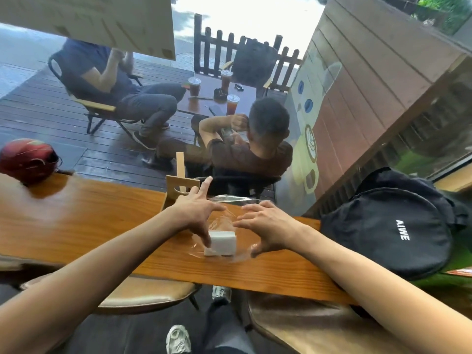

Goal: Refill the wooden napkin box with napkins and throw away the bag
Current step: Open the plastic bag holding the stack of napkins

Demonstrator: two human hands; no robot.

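A white stack of napkins (221, 242) lies inside a clear plastic bag (224, 218) on the wooden counter (84, 226). My left hand (198, 209) hovers over the stack's left side, fingers spread, thumb touching the stack's left edge. To the right of the stack my right hand (264, 222) is spread open, thumb at the bag's crinkled edge. The wooden napkin box (178, 187) stands just behind my left hand at the counter's far edge, with an upright slat rising from it. Its inside is hidden.
A red helmet (28, 159) rests at the counter's far left. A black backpack (390, 226) sits at the right end. Two brown stools (143, 295) stand below the counter. Beyond the glass, people sit at a table with drinks.
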